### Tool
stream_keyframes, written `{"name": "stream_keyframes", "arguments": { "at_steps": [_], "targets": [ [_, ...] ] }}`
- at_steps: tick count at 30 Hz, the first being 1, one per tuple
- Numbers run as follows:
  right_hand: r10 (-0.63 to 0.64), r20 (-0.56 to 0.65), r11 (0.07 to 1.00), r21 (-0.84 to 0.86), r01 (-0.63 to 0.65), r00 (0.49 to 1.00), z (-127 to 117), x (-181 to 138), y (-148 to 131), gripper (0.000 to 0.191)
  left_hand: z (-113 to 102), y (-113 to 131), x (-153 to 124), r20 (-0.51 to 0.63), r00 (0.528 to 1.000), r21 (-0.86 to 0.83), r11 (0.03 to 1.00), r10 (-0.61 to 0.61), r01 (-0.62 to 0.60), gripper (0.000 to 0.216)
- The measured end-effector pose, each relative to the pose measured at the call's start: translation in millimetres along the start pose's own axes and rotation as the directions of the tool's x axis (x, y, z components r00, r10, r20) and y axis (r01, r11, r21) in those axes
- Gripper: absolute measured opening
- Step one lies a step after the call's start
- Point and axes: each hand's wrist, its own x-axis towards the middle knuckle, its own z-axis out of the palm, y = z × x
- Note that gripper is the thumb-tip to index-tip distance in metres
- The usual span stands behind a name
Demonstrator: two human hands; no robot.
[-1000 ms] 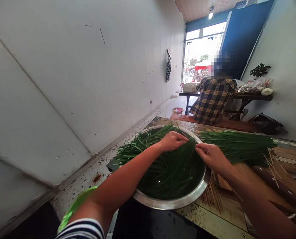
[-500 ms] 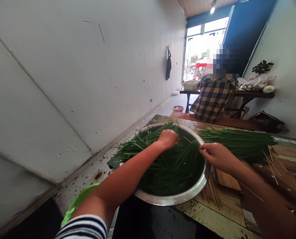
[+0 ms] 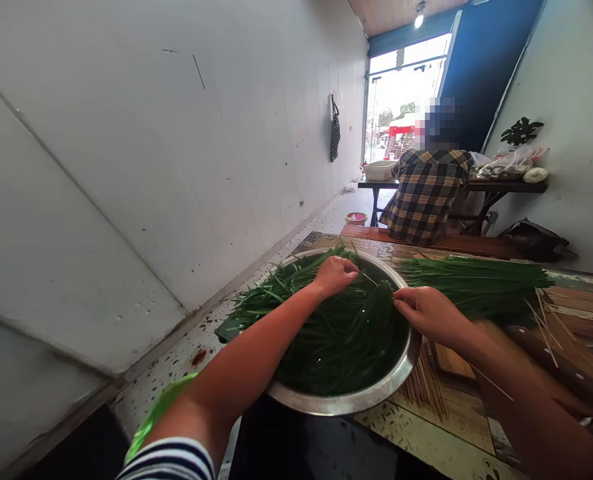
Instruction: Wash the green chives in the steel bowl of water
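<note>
A wide steel basin [image 3: 412,360] full of long green leaves, which look like garlic chives [image 3: 326,347], stands in front of me. Over its far middle, my left hand [image 3: 337,275] pinches the tip end of a thin bamboo skewer [image 3: 369,277]. My right hand [image 3: 429,310], at the basin's right rim, has its fingers closed on the same skewer, whose other end shows below my right wrist. Between the two hands a bunch of chives hangs on the skewer, folded down into the basin. My right fingertips press against that bunch.
More chives [image 3: 476,283] lie in a row on the wooden table right of the basin. Loose bamboo skewers [image 3: 426,387] lie beside the rim, others farther right near a dark knife-like handle [image 3: 546,350]. A person in a plaid shirt [image 3: 426,193] sits ahead at another table.
My right hand has shifted slightly left with the skewer and chives. My left hand has turned a little, its fingertips now at the skewer's end. The view has drifted slightly.
</note>
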Motion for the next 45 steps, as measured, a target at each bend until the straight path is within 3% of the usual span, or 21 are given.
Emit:
{"name": "stream_keyframes", "arguments": {
  "at_steps": [11, 19, 26, 29, 32, 36, 40, 45],
  "targets": [
    [-0.006, -0.005, 1.0, 0.006, 0.006, 1.0, 0, 0, -1, 0.032, 2, -5, 3, 0.005, 1.0, -0.044, 0.999, 0.027, -0.027, 0.027],
    [0.038, -0.026, 0.999, 0.033, -0.037, 0.999, 3, 0, -4, 0.034, 15, -10, 7, -0.027, 0.997, -0.095, 0.993, 0.074, -0.076, 0.026],
    [0.089, -0.151, 0.991, 0.108, -0.073, 0.984, 10, 6, 9, 0.034, 0, 7, -2, 0.08, 0.948, -0.11, 0.948, 0.309, -0.299, 0.025],
    [-0.001, -0.051, 0.999, 0.052, 0.003, 0.999, 0, 3, 16, 0.032, -8, 3, 1, 0.042, 0.972, 0.064, 0.97, 0.233, -0.235, 0.023],
    [-0.05, 0.084, 0.999, 0.01, 0.049, 0.995, -15, -3, 13, 0.032, -3, -3, 4, 0.105, 0.976, 0.278, 0.936, 0.193, -0.215, 0.019],
    [-0.034, 0.133, 0.999, -0.023, 0.038, 0.991, -25, -8, 2, 0.032, 8, 0, 2, 0.18, 0.972, 0.412, 0.886, 0.148, -0.211, 0.016],
    [-0.041, 0.121, 0.998, -0.043, 0.046, 0.992, -22, -6, 0, 0.033, 9, 5, -1, 0.124, 0.989, 0.358, 0.926, 0.079, -0.119, 0.019],
    [-0.042, 0.095, 0.998, -0.039, 0.046, 0.995, -15, -3, 2, 0.032, 7, 2, 2, 0.061, 0.998, 0.081, 0.997, -0.012, 0.007, 0.025]
  ]
}}
